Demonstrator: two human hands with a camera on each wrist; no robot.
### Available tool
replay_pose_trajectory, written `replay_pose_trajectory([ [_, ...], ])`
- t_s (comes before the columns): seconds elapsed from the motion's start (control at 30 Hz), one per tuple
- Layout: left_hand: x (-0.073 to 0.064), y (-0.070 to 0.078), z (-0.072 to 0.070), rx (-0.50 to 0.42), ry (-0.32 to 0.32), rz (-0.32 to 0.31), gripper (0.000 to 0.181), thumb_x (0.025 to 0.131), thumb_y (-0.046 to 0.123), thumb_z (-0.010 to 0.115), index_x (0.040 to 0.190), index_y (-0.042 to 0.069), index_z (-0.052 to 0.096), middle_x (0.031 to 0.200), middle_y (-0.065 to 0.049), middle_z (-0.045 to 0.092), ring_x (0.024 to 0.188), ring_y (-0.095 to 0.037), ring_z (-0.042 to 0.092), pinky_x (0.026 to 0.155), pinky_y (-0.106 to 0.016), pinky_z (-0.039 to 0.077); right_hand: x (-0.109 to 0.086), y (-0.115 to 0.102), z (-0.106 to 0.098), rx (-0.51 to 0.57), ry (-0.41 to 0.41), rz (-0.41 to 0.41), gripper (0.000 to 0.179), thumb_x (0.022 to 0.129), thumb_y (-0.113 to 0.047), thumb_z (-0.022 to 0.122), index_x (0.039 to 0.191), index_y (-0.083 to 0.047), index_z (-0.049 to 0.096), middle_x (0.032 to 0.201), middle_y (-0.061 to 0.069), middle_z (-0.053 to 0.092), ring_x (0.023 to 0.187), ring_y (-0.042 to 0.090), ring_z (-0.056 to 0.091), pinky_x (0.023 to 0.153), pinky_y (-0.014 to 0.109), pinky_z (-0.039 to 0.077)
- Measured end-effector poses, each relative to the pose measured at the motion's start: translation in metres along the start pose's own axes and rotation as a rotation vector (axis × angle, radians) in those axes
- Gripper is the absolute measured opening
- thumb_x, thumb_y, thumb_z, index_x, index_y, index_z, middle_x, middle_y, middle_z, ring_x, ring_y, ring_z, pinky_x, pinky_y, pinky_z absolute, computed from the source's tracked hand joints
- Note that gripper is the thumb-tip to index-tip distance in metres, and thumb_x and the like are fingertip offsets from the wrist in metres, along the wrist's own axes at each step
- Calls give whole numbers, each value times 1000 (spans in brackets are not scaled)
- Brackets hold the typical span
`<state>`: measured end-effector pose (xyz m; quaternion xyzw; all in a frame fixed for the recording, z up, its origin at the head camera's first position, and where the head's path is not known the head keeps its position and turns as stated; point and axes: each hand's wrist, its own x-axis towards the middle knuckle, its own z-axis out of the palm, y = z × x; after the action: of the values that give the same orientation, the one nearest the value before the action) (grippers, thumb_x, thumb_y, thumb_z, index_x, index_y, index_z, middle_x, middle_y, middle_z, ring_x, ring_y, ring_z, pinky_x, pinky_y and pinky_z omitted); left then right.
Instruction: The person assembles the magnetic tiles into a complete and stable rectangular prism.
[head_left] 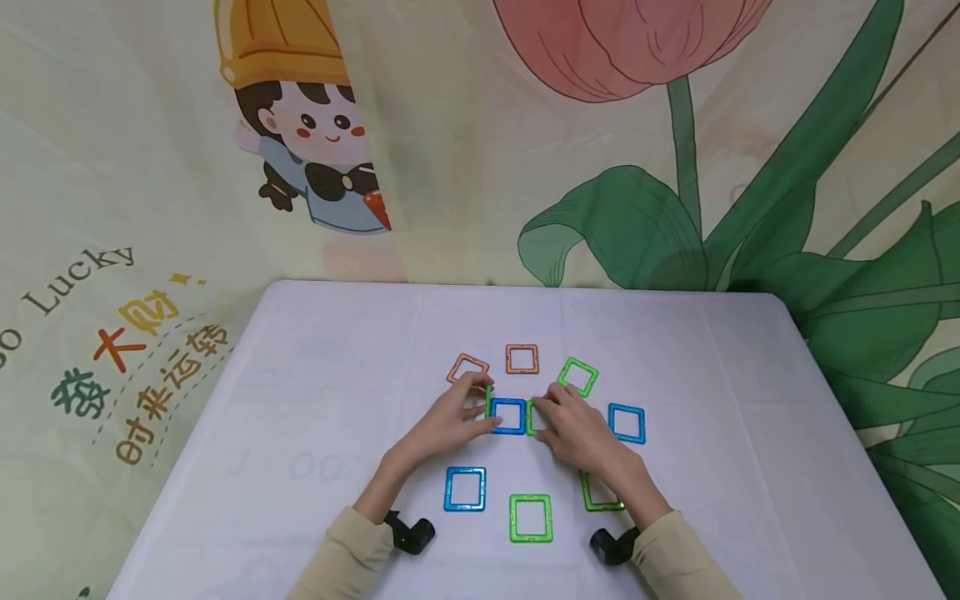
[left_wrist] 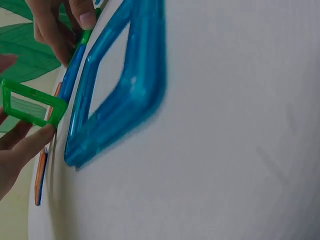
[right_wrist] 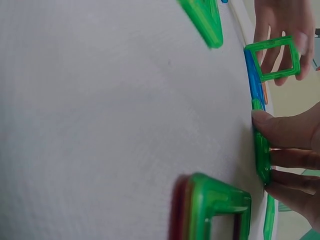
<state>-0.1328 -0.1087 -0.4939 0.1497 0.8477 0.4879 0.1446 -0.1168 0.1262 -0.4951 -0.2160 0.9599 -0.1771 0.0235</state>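
In the middle of the table a blue square magnetic tile [head_left: 508, 417] lies flat between both hands. My left hand [head_left: 448, 421] holds a green magnetic tile [left_wrist: 31, 92] by thumb and fingers, standing upright along the blue tile's left edge. On the other side my right hand [head_left: 581, 429] grips another green magnetic tile [right_wrist: 261, 145] by its edges, low on the table against the blue tile's right edge. Thumb and fingers partly hide this second green tile in the head view.
Flat tiles ring the hands: two orange tiles [head_left: 522, 345] and a green tile [head_left: 578, 362] behind, a blue tile [head_left: 627, 407] at right. Nearer lie a blue tile [head_left: 465, 508], a green tile [head_left: 531, 539] and another green tile [head_left: 602, 507] partly under the right forearm.
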Motion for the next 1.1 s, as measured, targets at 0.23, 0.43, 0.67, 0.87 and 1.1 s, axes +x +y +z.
replay_pose_trajectory([
  [0.23,-3,4,9,-126,173,-41,35,102,24,64,135,12,60,136,-7,63,130,-28,60,109,-47,51,0,-2,-1,-2,-11,7,50,89,-20,82,135,-5,67,118,6,63,105,20,55,86,35,57],
  [0.43,-3,6,12,-180,221,-79,34,100,21,67,133,13,63,133,-6,67,128,-27,62,111,-51,48,-1,-1,0,10,-7,-4,50,90,-20,81,135,-5,66,121,7,64,109,22,56,88,37,57],
  [0.67,-2,3,12,-210,238,-125,33,100,23,68,131,14,65,132,-6,68,127,-26,62,110,-50,49,-4,3,3,43,27,-19,52,90,-20,82,136,-4,66,132,10,63,121,26,57,97,43,56],
  [0.87,-2,0,13,-233,244,-125,33,100,24,68,132,15,65,134,-6,67,129,-27,61,109,-50,50,-7,7,5,58,55,-29,51,89,-22,82,135,-9,67,135,7,61,126,25,56,103,43,54],
  [1.1,-3,-3,14,-241,251,-119,33,100,23,68,132,14,65,134,-6,66,129,-27,60,108,-49,51,-13,5,3,86,87,-20,49,89,-23,82,135,-13,67,138,7,60,130,25,54,106,42,52],
])
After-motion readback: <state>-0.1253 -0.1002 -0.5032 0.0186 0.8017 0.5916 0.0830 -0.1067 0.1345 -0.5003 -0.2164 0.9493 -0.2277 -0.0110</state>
